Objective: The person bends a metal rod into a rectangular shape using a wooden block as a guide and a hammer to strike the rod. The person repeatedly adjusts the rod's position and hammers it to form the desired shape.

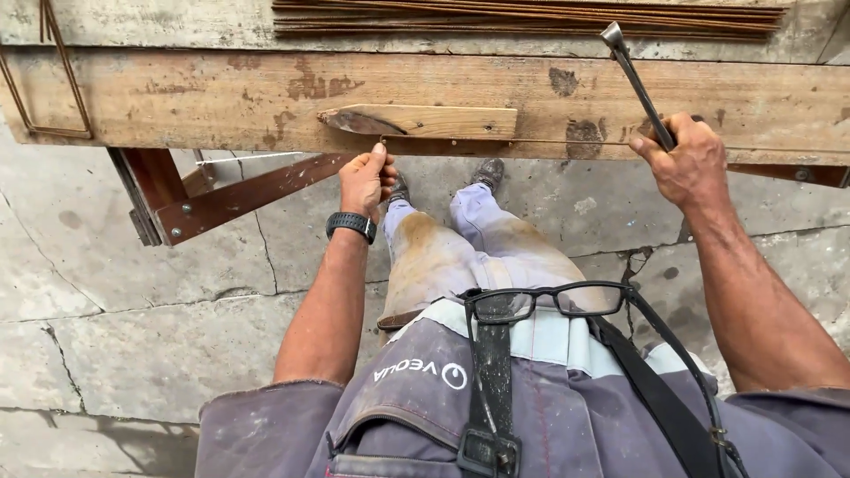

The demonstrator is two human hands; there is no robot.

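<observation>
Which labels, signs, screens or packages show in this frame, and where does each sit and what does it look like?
Printed logo: white lettering with a round emblem on the grey work shirt, left chest, seen upside down.
Smartwatch: black band on the left wrist, just below the left hand; its screen faces away, so no display shows.
No packages or signs.

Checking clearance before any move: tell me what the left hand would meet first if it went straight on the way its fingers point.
The left hand points up at the bench edge. Its fingertips are already at the thin wire along the plank, so the wire and plank edge come first, then the small wood block just above.
</observation>
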